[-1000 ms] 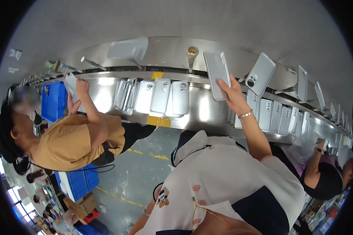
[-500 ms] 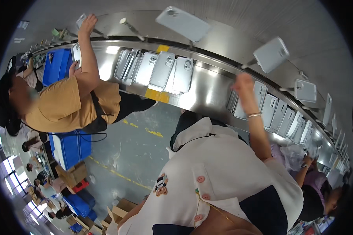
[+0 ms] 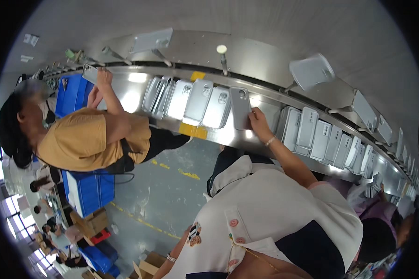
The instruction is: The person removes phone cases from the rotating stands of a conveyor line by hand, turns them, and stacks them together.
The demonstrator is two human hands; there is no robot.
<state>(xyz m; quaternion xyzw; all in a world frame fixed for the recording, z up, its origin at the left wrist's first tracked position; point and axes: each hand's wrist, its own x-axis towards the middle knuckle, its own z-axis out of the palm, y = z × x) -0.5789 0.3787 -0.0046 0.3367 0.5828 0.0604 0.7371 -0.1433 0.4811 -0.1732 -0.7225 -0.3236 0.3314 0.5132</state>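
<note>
My right hand (image 3: pixel 260 123) grips a grey phone case (image 3: pixel 239 108) by its lower right side, with the camera cutout at the top. The case is held over the metal ledge, beside a row of silver phone cases (image 3: pixel 198 100) on its left. To the right of my hand, several more silver cases (image 3: pixel 307 128) stand leaning along the ledge. Beyond the case rises a bare post (image 3: pixel 222 55) with a pale round cap. My left hand (image 3: pixel 181 242) is low by my side, past a bracelet; its fingers are hidden.
Posts along the line carry phone cases (image 3: pixel 312 72), on both sides of the bare one. At left a person in a tan shirt (image 3: pixel 79 139) handles another case by a blue bin (image 3: pixel 72 95). Another person (image 3: pixel 379 228) works at right. Blue crates (image 3: pixel 95 190) and cartons stand behind.
My right hand has moved left and nearer me, and a phone case now shows in it. The posts and their cases have shifted left. The tan-shirted person has lowered an arm.
</note>
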